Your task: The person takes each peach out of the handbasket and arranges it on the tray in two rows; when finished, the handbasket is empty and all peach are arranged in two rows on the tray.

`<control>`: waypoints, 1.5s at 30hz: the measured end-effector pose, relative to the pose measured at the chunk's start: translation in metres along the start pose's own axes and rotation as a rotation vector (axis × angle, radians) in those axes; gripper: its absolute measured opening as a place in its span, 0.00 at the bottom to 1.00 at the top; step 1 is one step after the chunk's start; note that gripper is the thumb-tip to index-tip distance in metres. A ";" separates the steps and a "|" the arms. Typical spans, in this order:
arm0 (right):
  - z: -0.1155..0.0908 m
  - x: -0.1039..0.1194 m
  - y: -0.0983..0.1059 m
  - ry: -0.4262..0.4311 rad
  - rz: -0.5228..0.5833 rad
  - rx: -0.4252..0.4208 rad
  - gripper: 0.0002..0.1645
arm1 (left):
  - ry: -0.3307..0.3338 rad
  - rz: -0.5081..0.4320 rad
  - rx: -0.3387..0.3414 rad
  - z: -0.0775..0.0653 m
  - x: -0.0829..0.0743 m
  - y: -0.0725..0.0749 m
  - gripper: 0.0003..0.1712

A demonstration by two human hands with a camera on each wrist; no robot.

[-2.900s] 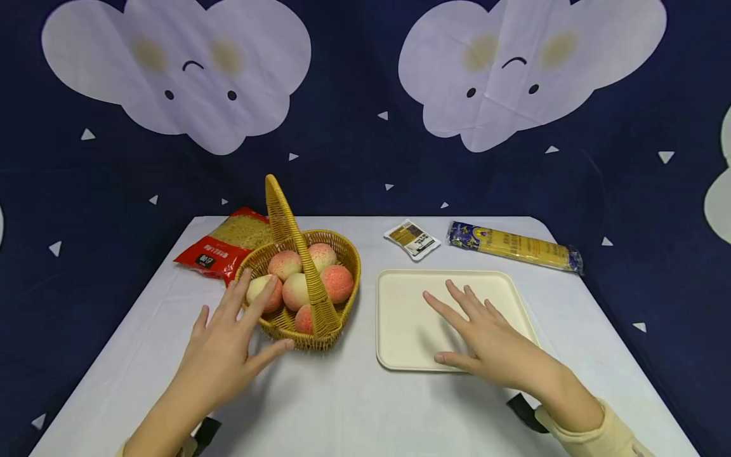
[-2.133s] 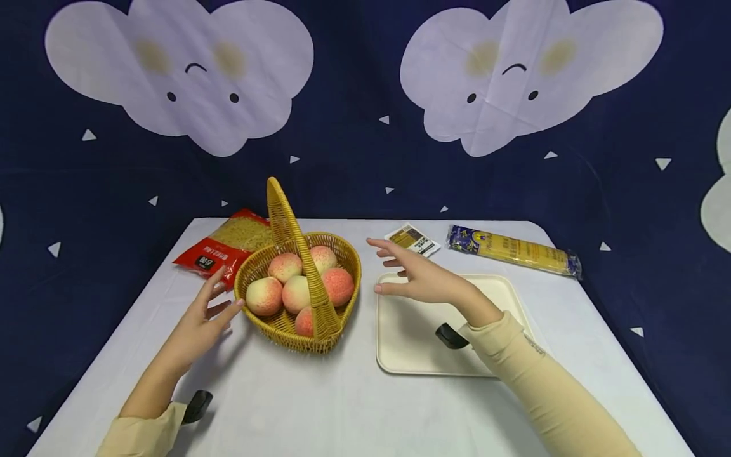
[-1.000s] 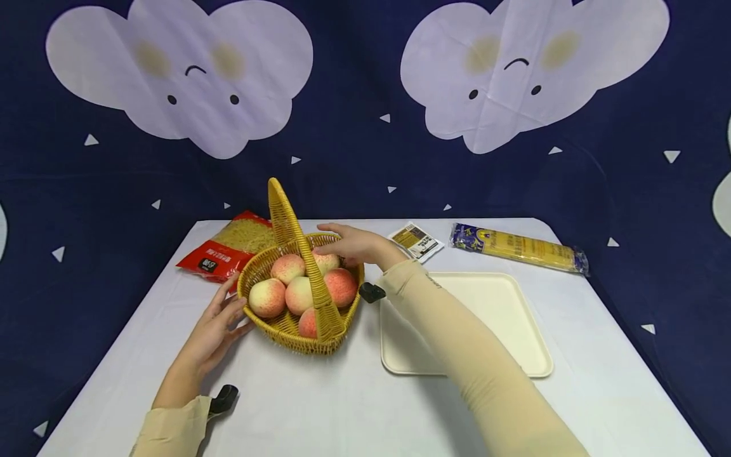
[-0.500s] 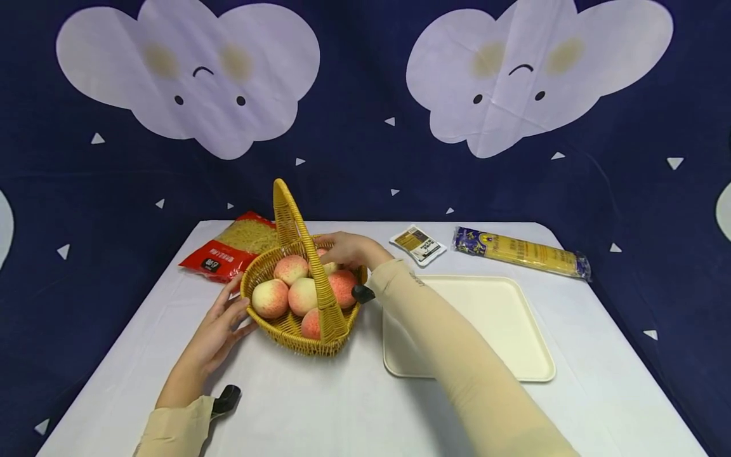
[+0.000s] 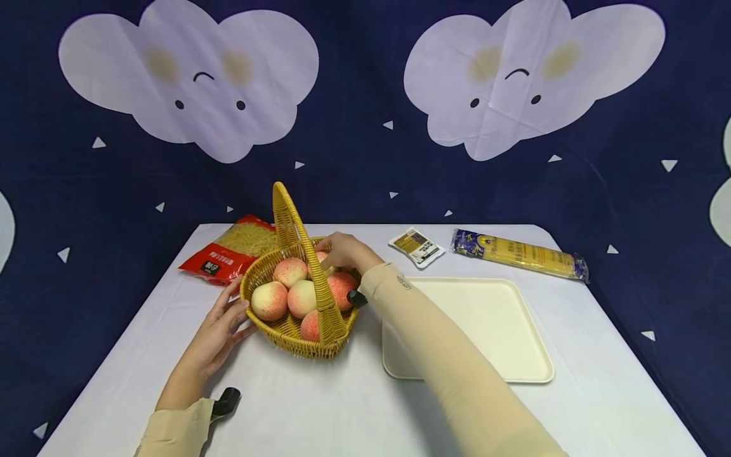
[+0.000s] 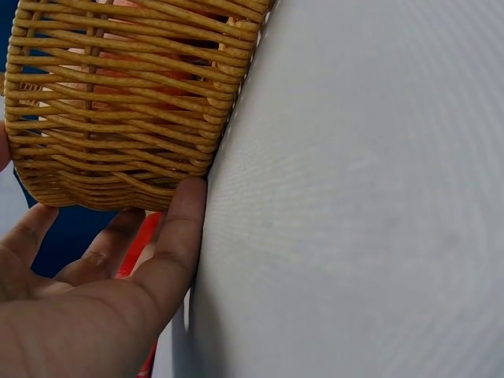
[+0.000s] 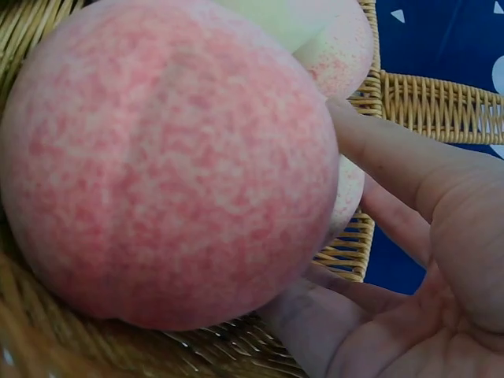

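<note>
Head view: the left hand [image 5: 214, 333] rests with spread fingers against the outside of the wicker basket [image 5: 293, 347], positioned left of the tray [image 5: 474, 330]. The right hand [image 5: 345, 249] reaches inside, at the rear peach [image 5: 322, 256].

Left wrist view: fingertips [image 6: 187, 197] contact the basket wall.

Right wrist view: the nearer peach [image 7: 173, 165] obscures the right fingertips; I cannot tell whether they grip.

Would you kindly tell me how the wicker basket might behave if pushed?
The wicker basket would likely keep its shape, since its woven walls stand without sagging. The round peaches inside might roll, having bare floor beside them. Pushing the tall handle could tip it.
</note>
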State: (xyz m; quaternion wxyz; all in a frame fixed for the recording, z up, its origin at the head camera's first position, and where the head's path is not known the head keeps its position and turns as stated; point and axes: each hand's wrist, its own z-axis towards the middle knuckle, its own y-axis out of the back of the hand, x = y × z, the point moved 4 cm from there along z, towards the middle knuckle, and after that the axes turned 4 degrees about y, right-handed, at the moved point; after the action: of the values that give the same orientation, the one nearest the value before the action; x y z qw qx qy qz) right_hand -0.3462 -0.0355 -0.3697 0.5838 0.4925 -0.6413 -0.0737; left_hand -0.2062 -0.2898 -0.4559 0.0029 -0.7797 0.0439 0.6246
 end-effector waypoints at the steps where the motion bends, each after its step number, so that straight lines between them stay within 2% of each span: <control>1: 0.001 0.000 0.000 -0.001 -0.009 -0.012 0.33 | -0.001 -0.001 -0.001 0.000 0.000 0.000 0.41; 10: 0.001 0.000 -0.001 0.033 -0.086 -0.087 0.29 | 0.004 0.004 -0.010 0.000 0.001 0.000 0.41; 27: -0.002 -0.001 0.003 0.063 -0.061 -0.116 0.29 | 0.009 0.015 -0.013 0.001 0.003 0.000 0.40; 45: -0.018 -0.006 0.026 0.170 0.145 -0.110 0.31 | 0.002 0.026 -0.015 0.000 0.000 -0.001 0.40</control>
State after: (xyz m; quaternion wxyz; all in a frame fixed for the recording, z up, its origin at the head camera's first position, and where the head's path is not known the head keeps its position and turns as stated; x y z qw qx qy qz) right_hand -0.3459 -0.0097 -0.3508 0.6661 0.4166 -0.6182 -0.0241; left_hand -0.2065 -0.2890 -0.4562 -0.0111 -0.7797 0.0491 0.6241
